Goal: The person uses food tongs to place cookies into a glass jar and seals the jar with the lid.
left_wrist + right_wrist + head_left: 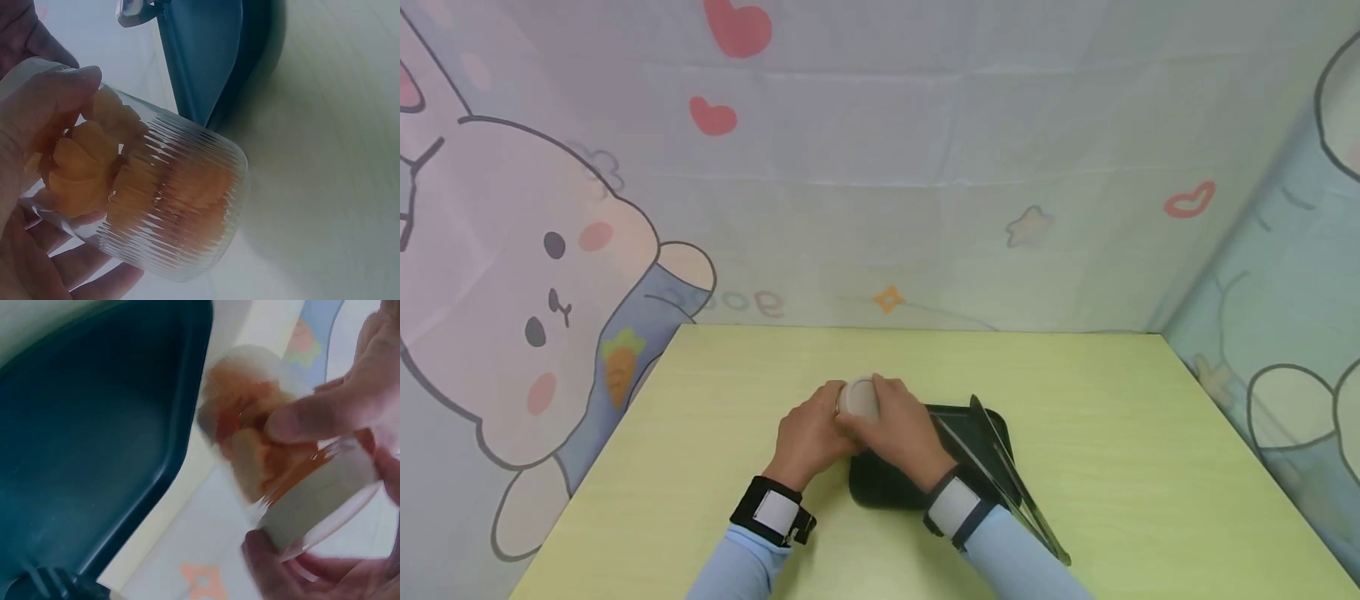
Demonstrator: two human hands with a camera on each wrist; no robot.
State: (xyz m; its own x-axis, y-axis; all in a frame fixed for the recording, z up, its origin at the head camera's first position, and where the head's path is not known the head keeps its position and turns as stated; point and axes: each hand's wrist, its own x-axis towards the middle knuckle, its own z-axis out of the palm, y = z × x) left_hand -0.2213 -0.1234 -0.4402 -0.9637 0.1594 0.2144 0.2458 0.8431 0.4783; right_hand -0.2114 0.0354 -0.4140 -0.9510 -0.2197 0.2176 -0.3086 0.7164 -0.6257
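Observation:
A clear ribbed jar [187, 212] holds several orange-brown, flower-like pieces [84, 165]. My left hand [812, 437] grips its body, with the thumb across one side and the fingers round the other in the left wrist view. The whitish lid [859, 398] sits at the jar's mouth, and my right hand [904, 429] holds it by its edge. In the right wrist view the jar is tilted, its lid [322, 500] towards the lower right. Both hands are close together over the left back corner of a dark tray [883, 490].
Long metal tongs [1033, 508] lie across the tray's right side, their near end reaching past its front edge onto the pale yellow table [1150, 467]. A printed cloth [880, 167] hangs behind the table's far edge and along the sides.

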